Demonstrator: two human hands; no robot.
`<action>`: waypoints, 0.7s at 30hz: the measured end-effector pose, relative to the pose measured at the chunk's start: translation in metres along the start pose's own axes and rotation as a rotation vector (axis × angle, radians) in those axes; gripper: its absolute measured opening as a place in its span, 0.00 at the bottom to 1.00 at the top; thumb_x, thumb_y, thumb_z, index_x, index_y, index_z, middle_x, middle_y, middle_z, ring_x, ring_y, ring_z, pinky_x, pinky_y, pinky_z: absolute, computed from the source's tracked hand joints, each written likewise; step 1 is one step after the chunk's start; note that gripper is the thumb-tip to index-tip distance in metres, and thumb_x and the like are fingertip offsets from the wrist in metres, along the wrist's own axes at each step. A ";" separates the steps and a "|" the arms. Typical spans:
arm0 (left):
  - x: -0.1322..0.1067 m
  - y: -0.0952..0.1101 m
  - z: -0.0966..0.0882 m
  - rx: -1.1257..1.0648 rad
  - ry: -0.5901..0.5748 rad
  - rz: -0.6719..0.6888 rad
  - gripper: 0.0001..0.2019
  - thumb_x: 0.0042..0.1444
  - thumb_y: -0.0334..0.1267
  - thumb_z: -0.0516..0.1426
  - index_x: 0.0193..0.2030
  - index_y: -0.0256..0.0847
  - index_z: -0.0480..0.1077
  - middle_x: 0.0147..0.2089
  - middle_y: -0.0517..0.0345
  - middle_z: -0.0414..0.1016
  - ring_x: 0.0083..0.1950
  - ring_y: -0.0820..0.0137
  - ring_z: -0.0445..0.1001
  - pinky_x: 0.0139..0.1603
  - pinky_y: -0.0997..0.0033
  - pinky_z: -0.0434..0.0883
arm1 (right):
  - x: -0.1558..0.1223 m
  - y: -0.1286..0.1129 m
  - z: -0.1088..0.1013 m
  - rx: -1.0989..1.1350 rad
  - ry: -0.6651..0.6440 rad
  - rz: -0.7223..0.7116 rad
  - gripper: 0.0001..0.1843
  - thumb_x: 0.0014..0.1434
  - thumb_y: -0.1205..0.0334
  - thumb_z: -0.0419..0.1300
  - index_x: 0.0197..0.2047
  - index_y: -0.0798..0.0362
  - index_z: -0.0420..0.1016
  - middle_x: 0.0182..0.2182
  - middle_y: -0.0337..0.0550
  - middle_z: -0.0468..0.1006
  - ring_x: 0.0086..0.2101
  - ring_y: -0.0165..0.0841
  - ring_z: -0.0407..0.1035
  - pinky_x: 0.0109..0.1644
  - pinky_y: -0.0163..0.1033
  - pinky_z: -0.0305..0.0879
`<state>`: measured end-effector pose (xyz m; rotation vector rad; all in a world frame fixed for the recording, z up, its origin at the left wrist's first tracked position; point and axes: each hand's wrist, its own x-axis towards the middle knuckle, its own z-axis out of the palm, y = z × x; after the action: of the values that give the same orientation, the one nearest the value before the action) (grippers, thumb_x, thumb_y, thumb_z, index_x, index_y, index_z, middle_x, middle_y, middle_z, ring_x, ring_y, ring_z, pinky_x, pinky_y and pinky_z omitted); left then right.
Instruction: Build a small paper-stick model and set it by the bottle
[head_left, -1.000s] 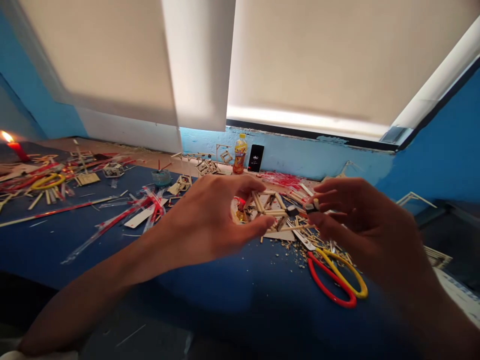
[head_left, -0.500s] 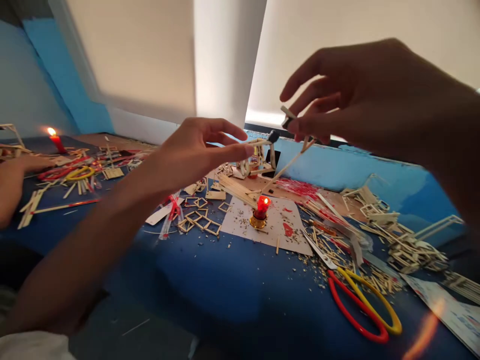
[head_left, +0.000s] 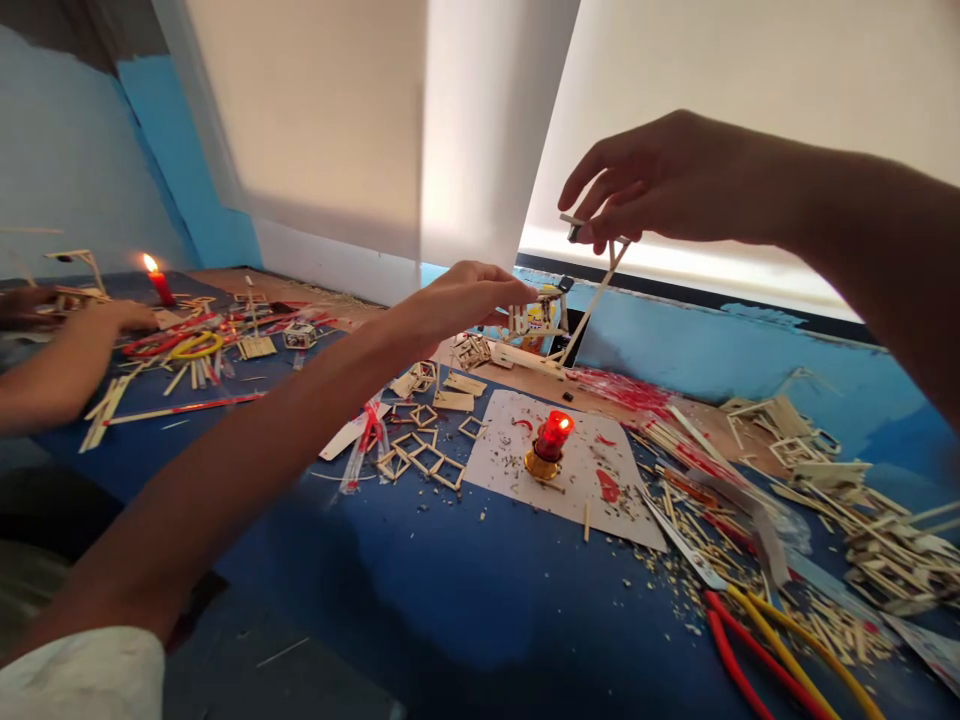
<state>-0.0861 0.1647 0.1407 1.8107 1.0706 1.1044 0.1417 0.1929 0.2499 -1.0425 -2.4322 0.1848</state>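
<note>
A wooden-stick model (head_left: 598,305) hangs in the air beyond the candle, between my two hands. My right hand (head_left: 652,190) pinches its upper end, near a short stick with a dark tip; the other fingers are curled loosely. Lower down, my left hand (head_left: 480,295) grips the model's small stick frame (head_left: 553,318) between thumb and fingers. A dark tip shows just past those fingers. Part of the frame is hidden behind the left hand. Nearer to me, a lit red candle (head_left: 555,435) stands in a gold holder on white paper (head_left: 495,460).
Red-and-yellow scissors (head_left: 750,620) lie front right beside loose stick pieces (head_left: 840,625). Stick assemblies (head_left: 900,550) are heaped at the right. Small stick frames (head_left: 420,450) lie left of the paper. At far left are another lit candle (head_left: 161,285) and another person's hand (head_left: 120,318).
Both hands have moved farther from me with the model, toward the wall. The view has shifted, so the table things sit farther right. More of the other person's hands shows.
</note>
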 end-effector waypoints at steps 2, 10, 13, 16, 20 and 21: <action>0.013 -0.006 0.004 -0.071 0.017 0.026 0.13 0.57 0.46 0.64 0.39 0.37 0.79 0.51 0.47 0.81 0.55 0.60 0.78 0.61 0.60 0.71 | 0.006 0.008 -0.005 -0.118 0.034 0.017 0.14 0.57 0.68 0.72 0.47 0.45 0.85 0.36 0.38 0.85 0.34 0.32 0.79 0.34 0.37 0.72; 0.067 -0.021 0.036 -0.257 0.094 0.020 0.08 0.55 0.39 0.66 0.30 0.38 0.74 0.37 0.52 0.77 0.45 0.64 0.78 0.57 0.59 0.73 | 0.026 0.047 -0.017 -0.323 0.044 0.094 0.14 0.58 0.67 0.71 0.48 0.48 0.84 0.37 0.37 0.85 0.35 0.32 0.78 0.45 0.49 0.73; 0.083 -0.029 0.060 -0.258 0.101 -0.004 0.09 0.56 0.38 0.67 0.29 0.39 0.73 0.33 0.52 0.75 0.46 0.61 0.77 0.54 0.57 0.73 | 0.028 0.073 -0.015 -0.310 -0.008 0.082 0.15 0.58 0.66 0.71 0.49 0.48 0.84 0.38 0.40 0.86 0.36 0.35 0.79 0.44 0.49 0.73; 0.098 -0.046 0.085 -0.265 0.117 -0.054 0.11 0.56 0.39 0.70 0.31 0.40 0.73 0.31 0.52 0.73 0.45 0.59 0.76 0.49 0.55 0.74 | 0.026 0.100 -0.009 -0.267 -0.048 0.089 0.15 0.60 0.63 0.68 0.50 0.49 0.84 0.39 0.41 0.86 0.37 0.35 0.80 0.42 0.46 0.73; 0.114 -0.080 0.110 -0.284 0.153 -0.135 0.11 0.59 0.43 0.69 0.39 0.39 0.75 0.35 0.51 0.76 0.44 0.60 0.77 0.44 0.57 0.77 | 0.024 0.131 0.011 -0.185 -0.073 0.085 0.15 0.56 0.60 0.69 0.48 0.48 0.83 0.38 0.40 0.85 0.37 0.35 0.78 0.39 0.43 0.70; 0.117 -0.089 0.114 -0.290 0.165 -0.156 0.11 0.62 0.44 0.66 0.42 0.39 0.75 0.39 0.51 0.77 0.44 0.61 0.77 0.44 0.58 0.78 | 0.024 0.138 0.018 -0.168 -0.089 0.078 0.16 0.56 0.59 0.69 0.49 0.49 0.83 0.38 0.41 0.84 0.37 0.35 0.77 0.38 0.43 0.70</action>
<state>0.0281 0.2853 0.0566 1.4057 1.0644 1.2582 0.2080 0.3079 0.2011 -1.2275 -2.5235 0.0547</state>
